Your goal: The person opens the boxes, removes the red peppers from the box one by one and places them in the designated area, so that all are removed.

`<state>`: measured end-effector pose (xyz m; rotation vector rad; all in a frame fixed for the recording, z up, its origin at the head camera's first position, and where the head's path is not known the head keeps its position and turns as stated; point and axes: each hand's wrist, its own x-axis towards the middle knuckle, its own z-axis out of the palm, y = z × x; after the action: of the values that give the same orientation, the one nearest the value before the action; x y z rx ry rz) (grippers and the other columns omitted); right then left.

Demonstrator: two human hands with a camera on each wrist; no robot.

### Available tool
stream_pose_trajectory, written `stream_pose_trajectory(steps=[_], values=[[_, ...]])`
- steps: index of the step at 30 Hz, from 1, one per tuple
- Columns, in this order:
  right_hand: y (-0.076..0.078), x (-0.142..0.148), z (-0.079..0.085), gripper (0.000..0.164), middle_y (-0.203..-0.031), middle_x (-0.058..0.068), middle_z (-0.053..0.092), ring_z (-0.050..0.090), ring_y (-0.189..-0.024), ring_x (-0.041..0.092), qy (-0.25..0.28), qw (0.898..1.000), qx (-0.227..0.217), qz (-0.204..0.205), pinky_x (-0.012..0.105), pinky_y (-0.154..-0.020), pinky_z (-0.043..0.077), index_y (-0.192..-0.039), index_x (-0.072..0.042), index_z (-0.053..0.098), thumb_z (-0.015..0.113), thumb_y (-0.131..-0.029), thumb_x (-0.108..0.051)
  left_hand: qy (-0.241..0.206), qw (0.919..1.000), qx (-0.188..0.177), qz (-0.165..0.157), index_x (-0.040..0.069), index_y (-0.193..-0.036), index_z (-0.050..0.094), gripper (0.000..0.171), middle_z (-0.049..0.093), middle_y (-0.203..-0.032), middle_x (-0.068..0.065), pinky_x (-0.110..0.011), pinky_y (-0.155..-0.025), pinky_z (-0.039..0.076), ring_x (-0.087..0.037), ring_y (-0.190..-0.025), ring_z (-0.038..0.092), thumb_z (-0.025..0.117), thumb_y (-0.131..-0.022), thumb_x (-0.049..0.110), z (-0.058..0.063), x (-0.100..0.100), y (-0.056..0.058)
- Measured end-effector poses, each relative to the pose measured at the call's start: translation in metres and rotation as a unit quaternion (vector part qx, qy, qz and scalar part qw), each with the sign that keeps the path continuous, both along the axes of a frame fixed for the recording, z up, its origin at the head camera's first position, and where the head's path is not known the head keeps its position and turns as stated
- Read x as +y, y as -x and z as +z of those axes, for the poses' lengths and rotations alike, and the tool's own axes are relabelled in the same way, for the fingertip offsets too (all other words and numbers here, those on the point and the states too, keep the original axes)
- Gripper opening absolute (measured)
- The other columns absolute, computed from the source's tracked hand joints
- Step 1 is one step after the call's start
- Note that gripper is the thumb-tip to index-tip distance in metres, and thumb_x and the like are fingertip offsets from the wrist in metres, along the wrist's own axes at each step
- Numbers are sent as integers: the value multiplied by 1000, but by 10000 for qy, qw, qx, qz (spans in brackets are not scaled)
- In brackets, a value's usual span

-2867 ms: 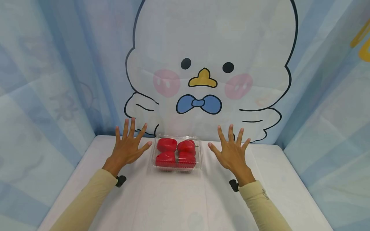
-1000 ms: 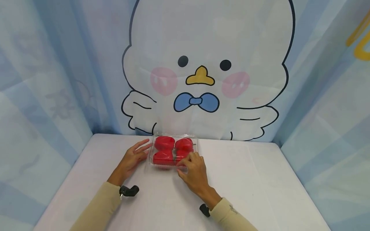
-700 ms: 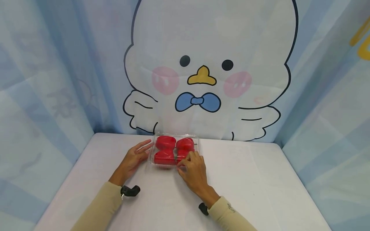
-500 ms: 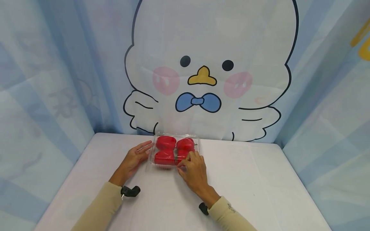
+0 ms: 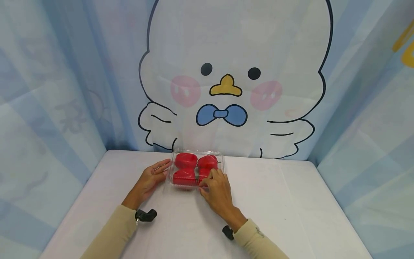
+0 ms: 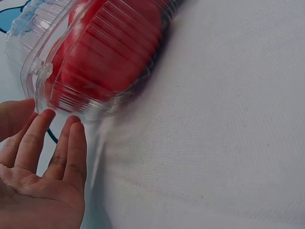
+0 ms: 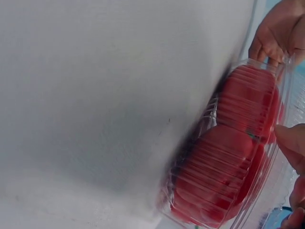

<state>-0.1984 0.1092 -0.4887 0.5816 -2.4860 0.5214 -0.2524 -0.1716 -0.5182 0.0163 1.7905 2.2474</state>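
A clear plastic clamshell box (image 5: pixel 221 162) stands at the back of the table, its lid down. Inside are several glossy red fruits (image 5: pixel 185 160), one with a thin stem. My left hand (image 5: pixel 147 181) is at the box's left side, its fingers fairly straight with their tips right at the wall; in the left wrist view the palm (image 6: pixel 38 200) shows. My right hand (image 5: pixel 217 192) pinches the front rim between thumb and curled fingers. In the right wrist view the thumb (image 7: pixel 289 138) lies against the rim, and the fingertips beyond are partly hidden.
The white cloth-covered table (image 5: pixel 181 230) spreads in front of the box. Close behind it hangs a curtain with a cartoon bird (image 5: pixel 223 136). Pale blue curtains (image 5: pixel 372 144) close off both sides. A small black camera (image 5: pixel 146 215) sits on each wrist.
Both hands were spread wide on either side of the box at first. They came in to its left side and front rim, and have hardly moved over the last second.
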Motion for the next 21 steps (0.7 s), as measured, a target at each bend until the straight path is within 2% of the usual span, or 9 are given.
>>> stream_pose_trajectory(steps=[8,15,21], values=[[2,0,-2,21,-88,1,54,45,-84,14,-292,9993,182,109,27,-69,35,-85,-15,77,96,-79,-23,243,9995,175,-80,4,-164,37,65,39,-171,-15,-16,-106,54,-32,-160,35,59,-104,-3,0,-1,-1],[4,0,-3,23,-90,2,53,45,-84,17,-554,9975,439,86,28,-70,34,-86,-16,70,92,-81,-21,607,9979,223,41,1,-161,41,61,42,-168,-19,-17,-105,55,-35,-158,39,59,-104,-4,5,1,-2],[7,1,-5,24,-88,2,52,44,-83,16,-712,9953,648,74,25,-70,29,-86,-16,67,91,-82,-20,983,9946,285,146,3,-160,45,56,46,-165,-19,-22,-109,55,-36,-155,44,58,-106,0,9,2,-2]])
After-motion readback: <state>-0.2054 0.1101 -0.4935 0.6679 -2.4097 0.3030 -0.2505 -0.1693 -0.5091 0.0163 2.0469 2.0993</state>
